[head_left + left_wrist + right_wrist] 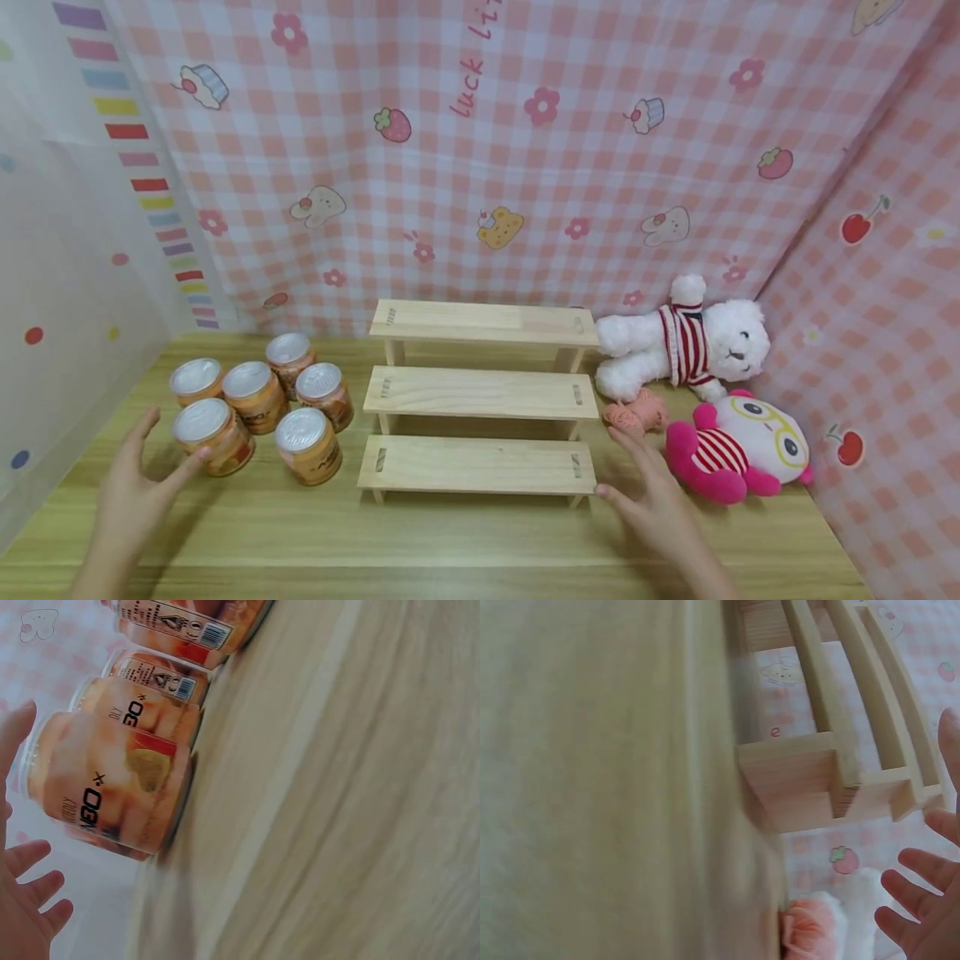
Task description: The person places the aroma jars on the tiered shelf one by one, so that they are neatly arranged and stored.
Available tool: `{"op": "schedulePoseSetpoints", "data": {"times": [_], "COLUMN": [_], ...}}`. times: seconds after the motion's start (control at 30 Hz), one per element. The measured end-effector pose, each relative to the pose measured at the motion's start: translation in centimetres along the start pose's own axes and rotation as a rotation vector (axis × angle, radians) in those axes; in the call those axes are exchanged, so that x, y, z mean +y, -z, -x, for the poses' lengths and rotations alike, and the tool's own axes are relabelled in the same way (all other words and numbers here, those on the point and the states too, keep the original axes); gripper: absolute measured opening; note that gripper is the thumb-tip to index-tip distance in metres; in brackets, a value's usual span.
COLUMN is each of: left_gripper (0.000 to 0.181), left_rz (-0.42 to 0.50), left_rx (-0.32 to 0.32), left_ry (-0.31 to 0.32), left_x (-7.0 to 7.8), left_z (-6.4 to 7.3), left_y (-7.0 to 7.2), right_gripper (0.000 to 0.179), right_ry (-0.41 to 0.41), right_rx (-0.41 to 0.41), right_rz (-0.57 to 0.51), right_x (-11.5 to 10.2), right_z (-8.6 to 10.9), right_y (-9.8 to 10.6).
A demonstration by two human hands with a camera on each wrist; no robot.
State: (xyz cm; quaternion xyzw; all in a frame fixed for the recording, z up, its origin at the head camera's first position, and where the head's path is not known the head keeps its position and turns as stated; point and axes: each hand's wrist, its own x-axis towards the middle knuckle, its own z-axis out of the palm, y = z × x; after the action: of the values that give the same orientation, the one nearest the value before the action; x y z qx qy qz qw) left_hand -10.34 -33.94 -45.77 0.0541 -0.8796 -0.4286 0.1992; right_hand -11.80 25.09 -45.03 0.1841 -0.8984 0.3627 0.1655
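My left hand point(133, 493) is spread beside the front-left jar point(215, 446), an orange-labelled jar with a silvery lid. The thumb overlaps that jar's side in the head view, while the left wrist view shows the fingers point(39, 889) stretched out with a gap to the jar point(112, 784). More jars of the same kind stand upright in a cluster around it. Off the right end of a three-tier wooden step shelf point(480, 467), my right hand point(654, 502) hovers with fingers apart and nothing held. Its thumb tip comes right at the lowest step's corner.
Behind my right hand lies a pink yarn bundle point(637, 412). A white plush bear point(686, 342) in a striped sweater lies at the back right, and a pink plush toy point(738, 450) with yellow glasses lies before it. Patterned cloth point(480, 167) hangs behind the wooden table point(450, 546).
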Motion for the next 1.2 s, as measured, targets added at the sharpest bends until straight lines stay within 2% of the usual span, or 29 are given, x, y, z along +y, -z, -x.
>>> {"op": "schedulePoseSetpoints", "data": {"times": [0.2, 0.4, 0.67, 0.9, 1.07, 1.2], "left_gripper": [0.085, 0.086, 0.085, 0.079, 0.076, 0.076], "left_rz": [0.016, 0.061, 0.136, 0.174, 0.29, 0.32], "left_rx": [0.042, 0.043, 0.088, 0.173, 0.19, 0.18], "left_ry": [0.034, 0.09, 0.183, 0.203, 0.252, 0.283], "left_x": [0.1, -0.1, -0.1, -0.3, -0.1, 0.1], "left_z": [0.1, 0.3, 0.1, -0.3, -0.5, -0.6], "left_y": [-1.0, -1.8, -2.6, -3.3, -3.3, -3.1], "right_gripper": [0.07, 0.068, 0.064, 0.059, 0.055, 0.052], "right_ry": [-0.018, -0.017, -0.035, -0.054, -0.088, -0.103], "right_rx": [-0.029, -0.024, -0.04, -0.062, -0.058, -0.049], "right_rz": [-0.045, -0.041, -0.188, -0.315, -0.324, -0.32], "right_x": [0.6, 1.4, 2.2, 2.8, 2.8, 2.7], "right_z": [0.4, 0.8, 1.1, 1.3, 1.3, 1.4], "right_y": [-1.0, -1.8, -2.6, -3.4, -3.7, -3.8]}}
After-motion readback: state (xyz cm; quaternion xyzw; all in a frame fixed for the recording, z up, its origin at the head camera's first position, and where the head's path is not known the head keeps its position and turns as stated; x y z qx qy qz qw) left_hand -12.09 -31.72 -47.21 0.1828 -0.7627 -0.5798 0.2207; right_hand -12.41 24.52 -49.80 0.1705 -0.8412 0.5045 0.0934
